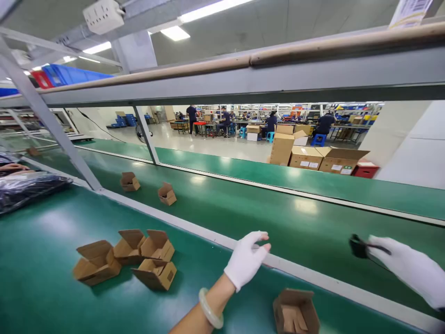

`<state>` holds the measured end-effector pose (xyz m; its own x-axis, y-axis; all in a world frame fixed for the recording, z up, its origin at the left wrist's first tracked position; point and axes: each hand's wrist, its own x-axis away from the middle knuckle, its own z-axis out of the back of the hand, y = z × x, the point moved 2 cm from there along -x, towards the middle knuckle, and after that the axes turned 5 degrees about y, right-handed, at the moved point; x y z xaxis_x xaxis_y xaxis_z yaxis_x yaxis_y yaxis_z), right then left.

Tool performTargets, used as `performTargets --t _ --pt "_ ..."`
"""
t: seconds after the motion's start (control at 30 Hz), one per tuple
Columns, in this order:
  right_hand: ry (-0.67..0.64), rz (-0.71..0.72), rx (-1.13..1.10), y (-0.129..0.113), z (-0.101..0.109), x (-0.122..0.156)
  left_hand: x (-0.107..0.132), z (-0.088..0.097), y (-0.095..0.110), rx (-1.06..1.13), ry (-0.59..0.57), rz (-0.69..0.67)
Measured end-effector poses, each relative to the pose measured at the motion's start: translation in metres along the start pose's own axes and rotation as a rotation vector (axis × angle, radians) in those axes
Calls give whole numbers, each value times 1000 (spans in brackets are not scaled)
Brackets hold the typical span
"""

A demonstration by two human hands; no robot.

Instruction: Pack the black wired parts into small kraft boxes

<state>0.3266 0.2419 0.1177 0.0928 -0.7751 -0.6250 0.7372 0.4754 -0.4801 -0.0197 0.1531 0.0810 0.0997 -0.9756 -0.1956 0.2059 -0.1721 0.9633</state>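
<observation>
Beyond the white rail (pixel 215 240), the right hand (pixel 394 253) grips a small black item (pixel 358 246). The left hand (pixel 245 260), loosely open and empty, is over the rail. Five cartons (pixel 153 277) sit on its near side, two (pixel 167 194) beyond; all seem open-flapped, the black item outside them, so work looks unfinished.

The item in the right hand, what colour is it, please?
The item is black, as the head view shows.

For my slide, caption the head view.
White-gloved right hand holding a black object, left hand empty, with open cardboard boxes on the green worktop.
</observation>
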Motion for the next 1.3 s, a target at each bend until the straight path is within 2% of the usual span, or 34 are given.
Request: performTargets --t 0.07,0.17,0.23,0.27,0.37,0.47,0.53,0.57,0.63,0.7,0.8,0.87,0.9,0.97,1.03,1.07,1.1,1.13,1.17,1.23,1.3 --pt "-79 69 16 -47 -10 5 5 -7 20 48 -43 -7" --pt "-193 196 -211 -149 -24 8 19 -2 51 210 -83 -61" --pt "-239 209 -323 -209 -34 8 30 14 67 373 -81 -106" --pt "-243 179 -400 -231 -41 9 35 25 72 447 -71 -110" --pt "-291 39 -662 -273 -66 25 49 64 78 585 -4 -102" --pt "-558 -91 -902 -296 -96 57 59 101 74 632 100 -152" --pt "-716 -139 -939 -308 -105 78 63 122 69 614 151 -195" --pt "-733 -136 -892 -313 -105 85 65 132 67 579 174 -212" --pt "-690 -85 -699 -321 -93 93 70 146 62 455 195 -235" --pt "-617 36 -477 -331 -72 93 76 154 58 266 160 -242" --pt "-421 359 -177 -348 -45 81 89 152 54 -25 -19 -260" --pt "-324 538 -53 -355 -42 71 100 147 53 -135 -170 -304" --pt "-326 562 -54 -355 -47 66 105 144 52 -146 -237 -322" --pt "-395 429 -198 -347 -64 61 113 141 50 -75 -335 -312" --pt "-486 125 -372 -333 -86 67 116 144 46 104 -339 -230" --pt "-532 -21 -419 -326 -95 74 115 146 44 208 -299 -185" --pt "-575 -108 -430 -322 -102 83 113 149 42 300 -235 -150" --pt "-609 -107 -406 -321 -106 93 110 153 40 366 -153 -130" --pt "-624 -22 -348 -323 -105 103 106 156 39 394 -66 -121" --pt "-588 273 -173 -333 -95 118 100 159 38 308 55 -136" --pt "-489 522 1 -345 -78 121 98 157 39 72 75 -169"
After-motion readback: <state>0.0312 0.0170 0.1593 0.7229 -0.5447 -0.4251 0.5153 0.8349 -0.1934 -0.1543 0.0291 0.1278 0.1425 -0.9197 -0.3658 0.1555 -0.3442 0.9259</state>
